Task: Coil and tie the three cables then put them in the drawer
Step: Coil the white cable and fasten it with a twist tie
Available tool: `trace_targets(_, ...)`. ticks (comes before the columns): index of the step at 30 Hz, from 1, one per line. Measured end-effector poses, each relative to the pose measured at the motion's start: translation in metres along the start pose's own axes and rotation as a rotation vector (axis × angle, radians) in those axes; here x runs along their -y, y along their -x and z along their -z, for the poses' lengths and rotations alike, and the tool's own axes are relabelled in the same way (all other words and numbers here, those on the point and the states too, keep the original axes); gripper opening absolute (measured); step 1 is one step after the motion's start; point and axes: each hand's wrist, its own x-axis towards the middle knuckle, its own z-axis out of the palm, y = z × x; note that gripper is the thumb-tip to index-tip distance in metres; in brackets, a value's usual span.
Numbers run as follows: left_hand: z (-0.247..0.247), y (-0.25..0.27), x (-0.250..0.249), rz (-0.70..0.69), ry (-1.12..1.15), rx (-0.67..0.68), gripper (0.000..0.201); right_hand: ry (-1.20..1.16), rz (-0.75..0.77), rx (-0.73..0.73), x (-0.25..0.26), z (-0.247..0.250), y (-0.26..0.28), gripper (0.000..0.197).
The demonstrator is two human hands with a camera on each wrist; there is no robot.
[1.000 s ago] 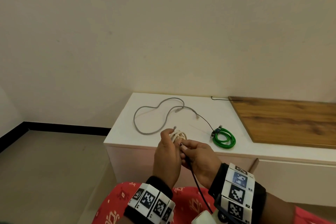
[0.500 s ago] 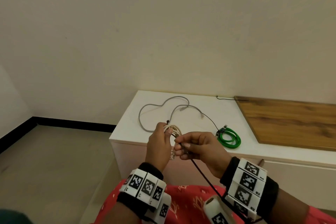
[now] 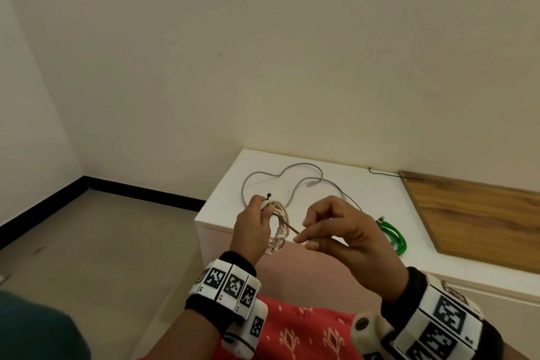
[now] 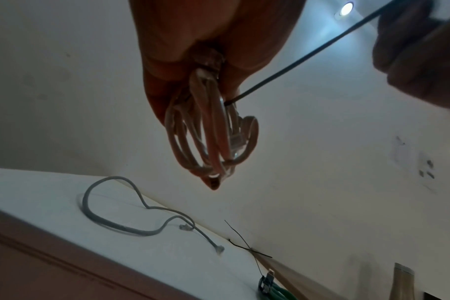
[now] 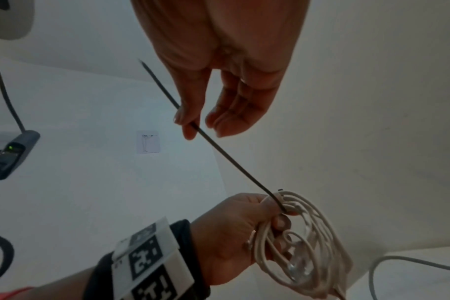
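Cream coiled cable (image 3: 279,221) sits bunched in the left hand (image 3: 252,231), fingers curled round it, above the counter's (image 3: 222,207) near edge. Right hand (image 3: 339,231) pinches a black tie (image 5: 234,164) running taut into the coil. Grey cable (image 3: 280,178) lies loose on the counter; green coiled cable (image 3: 393,235) rests to its right.

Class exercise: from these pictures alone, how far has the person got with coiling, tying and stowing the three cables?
Done: the green cable lies coiled on the white cabinet top. In hand: the left hand grips the coiled cream cable while the right hand pulls a thin black tie through it. Left: the grey cable lies loose, a spare black tie waits, and no cable is in a drawer.
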Motion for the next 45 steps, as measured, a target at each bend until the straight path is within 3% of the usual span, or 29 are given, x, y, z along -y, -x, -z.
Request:
trace_targets(2, 0.002, 0.0, 0.0, -0.008, 0.0, 0.016, 0.019, -0.048, 0.004, 0.017, 0.005, 0.0, -0.001, 0.024)
trace_targets(5, 0.002, 0.002, -0.002, -0.056, 0.025, 0.058, 0.013, -0.285, -0.193, -0.037, 0.009, 0.002, -0.002, 0.004)
trace_targets(9, -0.003, 0.008, -0.011, -0.115, 0.083, 0.133, 0.008, -0.395, -0.558, -0.127, -0.001, 0.006, -0.003, 0.01)
trace_targets(14, -0.011, 0.015, -0.025, -0.18, 0.147, 0.192, 0.008, -0.406, -0.74, -0.184, -0.007, 0.01, -0.005, 0.01)
trace_targets(22, -0.01, 0.018, -0.03, -0.202, 0.142, 0.191, 0.008, -0.416, -0.811, -0.188, -0.004, 0.01, -0.006, 0.01)
trace_targets(45, -0.006, 0.022, -0.037, -0.179, 0.144, 0.182, 0.007, -0.482, -0.826, -0.17, -0.002, 0.01, -0.006, 0.017)
